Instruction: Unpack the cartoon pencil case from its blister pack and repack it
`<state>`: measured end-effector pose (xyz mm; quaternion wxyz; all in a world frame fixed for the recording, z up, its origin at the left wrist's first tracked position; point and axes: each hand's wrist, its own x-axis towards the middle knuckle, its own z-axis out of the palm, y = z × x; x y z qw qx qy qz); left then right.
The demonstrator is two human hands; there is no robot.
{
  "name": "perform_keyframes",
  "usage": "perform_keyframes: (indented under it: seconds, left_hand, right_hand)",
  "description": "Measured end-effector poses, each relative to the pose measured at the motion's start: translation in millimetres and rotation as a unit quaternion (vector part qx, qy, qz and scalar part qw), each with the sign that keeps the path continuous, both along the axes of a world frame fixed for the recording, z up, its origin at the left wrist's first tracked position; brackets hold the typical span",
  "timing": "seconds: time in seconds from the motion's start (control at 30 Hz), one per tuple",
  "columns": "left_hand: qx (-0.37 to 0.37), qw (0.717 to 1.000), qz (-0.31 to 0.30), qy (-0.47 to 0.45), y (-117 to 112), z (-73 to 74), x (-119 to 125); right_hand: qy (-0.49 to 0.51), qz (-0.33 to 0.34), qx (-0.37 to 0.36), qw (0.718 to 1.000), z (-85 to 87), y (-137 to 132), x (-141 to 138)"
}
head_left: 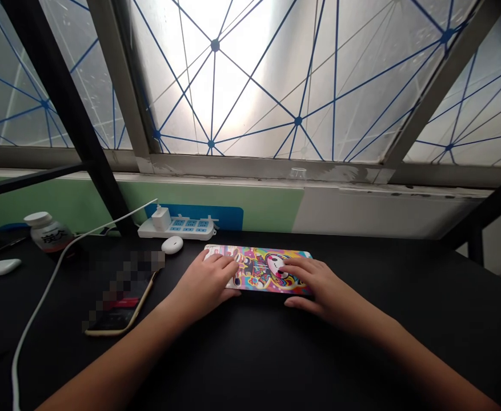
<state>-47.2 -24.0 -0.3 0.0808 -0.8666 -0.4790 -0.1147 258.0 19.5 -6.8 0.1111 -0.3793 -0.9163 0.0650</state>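
Observation:
A flat, oblong case (259, 268) with a bright cartoon print lies on the black table, its long side facing me; I cannot tell whether it is a pencil case or some other box. My left hand (209, 279) grips its left end, fingers over the top and the thumb at the near edge. On the right part of the print rest the outstretched fingers of my right hand (319, 285). That hand's thumb sticks out in front of the near edge, apart from the fingers.
A phone (125, 305) lies left of my left hand. Behind it are a round white case (172, 245) and a power strip (190, 227) with a charger (161, 218). A white cable (40, 308) runs along the left, near a jar (49, 231) and a white oval object (0, 268).

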Motion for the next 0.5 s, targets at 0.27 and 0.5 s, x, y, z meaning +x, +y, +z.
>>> perform_keyframes:
  seconds: [0.27,0.5]
  left_hand:
    - [-0.066,0.992,0.097,-0.054,11,-15.5,-4]
    - [-0.137,0.979,0.136,-0.061,11,-16.6,-6]
  right_hand:
    - [-0.05,0.01,-0.04,0.998,-1.8,-1,-10]
    - [-0.075,-0.023,-0.133,0.988,16.1,10,23]
